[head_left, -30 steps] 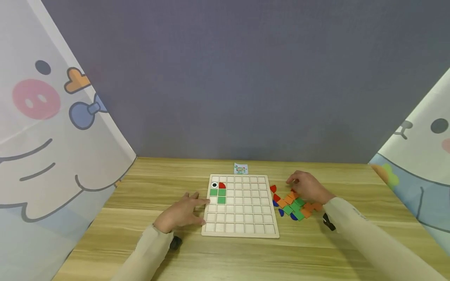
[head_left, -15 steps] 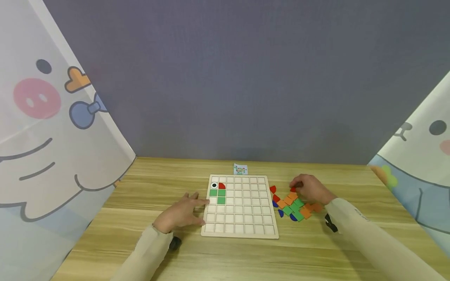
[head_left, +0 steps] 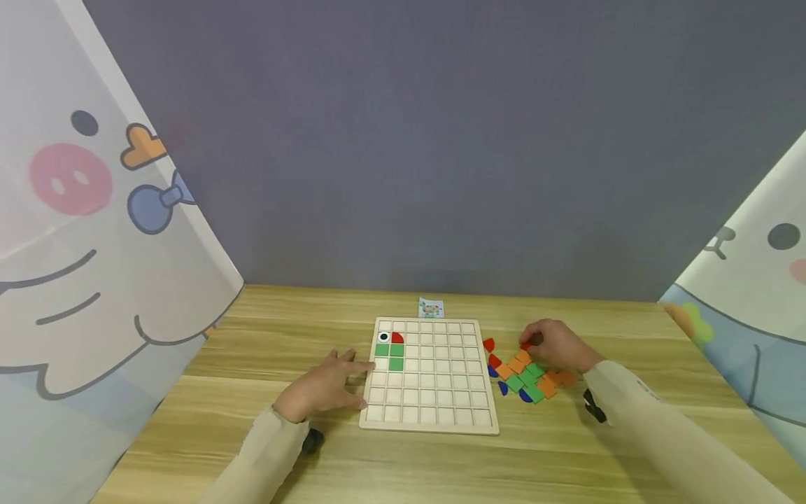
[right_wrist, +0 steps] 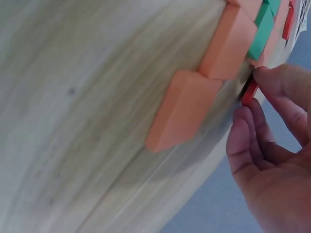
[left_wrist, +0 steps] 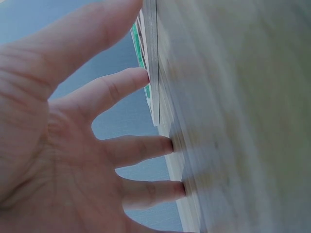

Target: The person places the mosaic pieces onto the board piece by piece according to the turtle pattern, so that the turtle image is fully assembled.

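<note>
A wooden grid board [head_left: 427,428] lies flat on the table. In its upper left cells sit a white tile with a black dot [head_left: 384,337], a red quarter-circle tile [head_left: 397,338] and several green tiles [head_left: 396,364]. My left hand [head_left: 324,383] touches the board's left edge, fingers spread; in the left wrist view, fingertips [left_wrist: 138,75] meet the board's side. Right of the board, my right hand [head_left: 557,343] pinches a red tile [right_wrist: 250,92] between thumb and fingers at the pile's far side. The fingers hide part of that tile, so its full shape is unclear.
Loose orange tiles [head_left: 546,387], green tiles [head_left: 513,383], blue curved tiles [head_left: 503,388] and red tiles [head_left: 488,345] lie right of the board. A small printed card [head_left: 431,308] rests behind it. A grey panel [head_left: 403,154] rises at the table's back.
My right hand has shifted slightly right and nearer, and its fingers have come together on a red tile. The left hand stays at the board's edge.
</note>
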Motion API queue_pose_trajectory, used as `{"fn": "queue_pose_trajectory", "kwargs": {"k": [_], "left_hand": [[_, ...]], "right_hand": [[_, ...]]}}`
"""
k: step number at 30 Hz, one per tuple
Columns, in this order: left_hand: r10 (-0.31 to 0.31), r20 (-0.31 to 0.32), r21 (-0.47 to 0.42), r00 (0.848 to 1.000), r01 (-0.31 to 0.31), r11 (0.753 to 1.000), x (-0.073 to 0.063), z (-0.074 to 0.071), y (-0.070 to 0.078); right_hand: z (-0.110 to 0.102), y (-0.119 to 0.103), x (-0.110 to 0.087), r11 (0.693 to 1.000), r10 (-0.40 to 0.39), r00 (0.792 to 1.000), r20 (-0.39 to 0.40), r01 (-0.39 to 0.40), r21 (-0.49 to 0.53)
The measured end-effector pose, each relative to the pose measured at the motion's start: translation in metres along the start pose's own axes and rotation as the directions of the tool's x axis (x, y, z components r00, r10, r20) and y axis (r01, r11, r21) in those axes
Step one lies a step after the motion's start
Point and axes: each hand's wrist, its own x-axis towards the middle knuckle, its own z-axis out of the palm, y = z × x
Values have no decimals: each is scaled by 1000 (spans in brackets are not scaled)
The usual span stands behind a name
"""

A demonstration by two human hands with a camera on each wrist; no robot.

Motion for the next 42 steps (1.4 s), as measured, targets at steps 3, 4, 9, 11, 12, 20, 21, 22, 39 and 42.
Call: {"fn": "queue_pose_trajectory", "kwargs": {"k": [3,4,9,11,12,20,21,22,39,42], "left_hand": [[2,5,-1,1000,-2,1000,0,1,0],[4,6,4,1000,-4,1000,1,1,0],[-1,6,9,1000,1,1000,1,0,1],[-4,4,11,1000,4,1000,0,0,0],[-4,3,13,1000,4,1000,0,0,0],[-7,0,14,1000,7,1000,0,-1,-1],[-7,1,14,1000,7,1000,1,-1,-1],[-6,2,13,1000,6,1000,1,-1,-1],[-3,6,25,1000,3,1000,1,-3,1],[-5,9,35,1000,5,999,2,-4,2]], "right_hand": [[0,-4,0,1000,17,999,-30,-18,-13],[0,-7,0,1000,15,999,-40,-15,-10],[1,-30,-1,998,-41,996,-74,44,36],[4,-43,-1,996,-75,994,-74,78,47],[7,-49,0,994,-92,993,-77,96,45],[34,-106,6,967,-254,966,-41,255,20],[39,-112,7,961,-276,961,-33,276,14],[43,-118,9,955,-295,955,-25,295,8],[101,-190,39,942,-334,929,160,333,34],[106,-195,39,956,-294,942,160,291,43]]}}
